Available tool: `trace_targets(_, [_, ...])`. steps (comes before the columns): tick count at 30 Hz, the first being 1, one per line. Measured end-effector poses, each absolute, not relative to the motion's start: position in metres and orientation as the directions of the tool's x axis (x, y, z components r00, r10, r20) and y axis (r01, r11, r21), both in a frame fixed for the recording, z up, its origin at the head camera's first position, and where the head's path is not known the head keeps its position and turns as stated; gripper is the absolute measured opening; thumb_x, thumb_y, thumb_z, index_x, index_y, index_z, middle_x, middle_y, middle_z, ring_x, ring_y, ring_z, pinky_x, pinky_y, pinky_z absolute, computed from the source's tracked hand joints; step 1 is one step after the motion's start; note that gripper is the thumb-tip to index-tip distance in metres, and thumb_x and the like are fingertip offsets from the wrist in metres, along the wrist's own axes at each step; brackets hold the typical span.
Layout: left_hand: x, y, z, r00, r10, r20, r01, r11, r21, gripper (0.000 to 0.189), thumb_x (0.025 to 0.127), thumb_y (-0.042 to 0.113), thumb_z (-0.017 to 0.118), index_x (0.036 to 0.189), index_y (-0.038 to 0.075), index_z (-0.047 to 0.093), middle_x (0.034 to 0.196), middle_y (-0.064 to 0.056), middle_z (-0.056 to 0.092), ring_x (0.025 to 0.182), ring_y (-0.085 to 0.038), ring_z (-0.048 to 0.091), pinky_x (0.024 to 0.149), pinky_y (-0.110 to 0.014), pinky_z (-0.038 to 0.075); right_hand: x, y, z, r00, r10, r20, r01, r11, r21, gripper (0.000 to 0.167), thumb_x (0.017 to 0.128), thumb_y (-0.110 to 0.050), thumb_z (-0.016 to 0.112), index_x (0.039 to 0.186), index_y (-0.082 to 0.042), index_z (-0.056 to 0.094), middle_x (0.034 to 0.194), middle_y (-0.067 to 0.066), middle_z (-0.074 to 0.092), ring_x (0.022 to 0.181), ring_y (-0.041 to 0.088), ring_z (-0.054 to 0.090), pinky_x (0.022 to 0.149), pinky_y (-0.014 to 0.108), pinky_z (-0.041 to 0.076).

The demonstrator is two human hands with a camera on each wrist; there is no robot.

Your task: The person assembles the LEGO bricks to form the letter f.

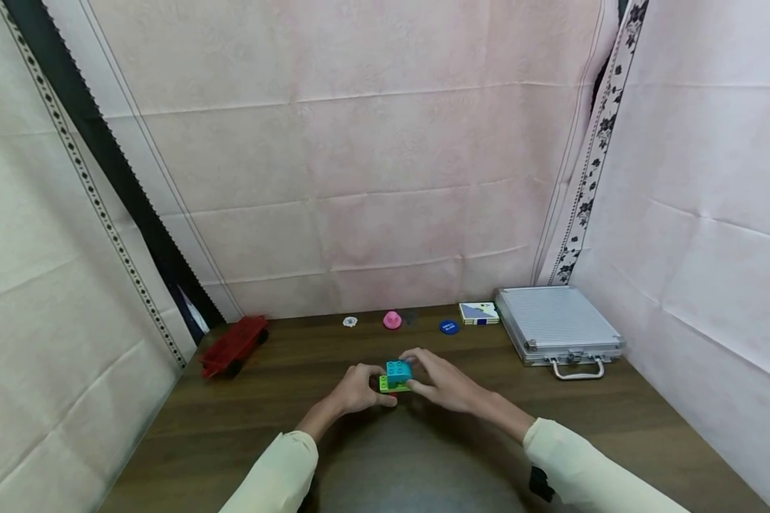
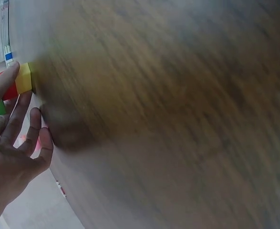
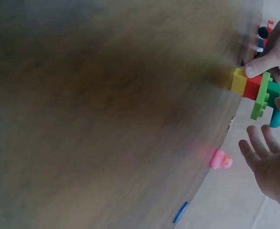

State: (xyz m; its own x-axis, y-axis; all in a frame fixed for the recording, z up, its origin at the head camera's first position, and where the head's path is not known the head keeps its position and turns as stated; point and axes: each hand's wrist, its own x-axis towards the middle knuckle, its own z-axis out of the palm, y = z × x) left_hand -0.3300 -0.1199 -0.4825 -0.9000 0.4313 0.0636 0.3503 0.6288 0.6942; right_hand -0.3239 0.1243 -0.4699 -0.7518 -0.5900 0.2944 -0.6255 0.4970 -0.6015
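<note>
1. Cream sleeves enter from the bottom edge of the head view, over the brown wooden worktop.
2. At centre frame the left hand pinches the lower part of a toy-brick stack, its thumb on the yellow brick in the right wrist view.
3. The right hand rests on the stack's teal top brick; its fingers are spread and nearly straight, with the fingertips touching.
4. From the worktop up, the stack runs yellow, red, a green plate, then teal.
5. Farther back, in the upper middle: a pink rubber duck, a blue disc and a card box.
6. A red toy wagon sits at left and a ribbed metal case at right.
</note>
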Motion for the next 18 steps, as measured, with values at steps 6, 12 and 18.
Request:
trace_targets(6, [-0.328, -0.119, -0.484, -0.902, 0.426, 0.078, 0.357, 0.631, 0.689, 0.052, 0.083, 0.027, 0.09, 0.123, -0.001, 0.07, 0.101, -0.005, 0.069, 0.082, -0.015, 0.061, 0.071, -0.031, 0.054, -0.326, 0.128, -0.475, -0.74, -0.605, 0.293, -0.611, 0.423, -0.669, 0.036, 0.106, -0.017, 0.063, 0.139, -0.022, 0.051, 0.127, -0.005, 0.063, 0.113, 0.013, 0.065, 0.095, 0.032, 0.054])
trace_targets(12, [-0.323, -0.118, -0.482, -0.895, 0.441, 0.066, 0.359, 0.625, 0.694, 0.055, 0.087, 0.03, 0.087, 0.127, -0.001, 0.067, 0.105, -0.005, 0.068, 0.086, -0.015, 0.06, 0.075, -0.033, 0.053, -0.327, 0.129, -0.476, -0.751, -0.585, 0.305, -0.597, 0.405, -0.692, 0.034, 0.107, -0.021, 0.062, 0.139, -0.022, 0.052, 0.126, -0.005, 0.064, 0.115, 0.013, 0.064, 0.097, 0.032, 0.053])
trace_targets(18, [-0.318, -0.119, -0.479, -0.879, 0.463, 0.116, 0.392, 0.561, 0.729, 0.057, 0.09, 0.03, 0.084, 0.134, 0.001, 0.062, 0.112, -0.007, 0.071, 0.096, -0.02, 0.064, 0.084, -0.039, 0.055, -0.332, 0.13, -0.478, -0.747, -0.559, 0.359, -0.62, 0.39, -0.681, 0.033, 0.107, -0.017, 0.061, 0.139, -0.014, 0.055, 0.121, 0.002, 0.068, 0.109, 0.019, 0.066, 0.095, 0.034, 0.054])
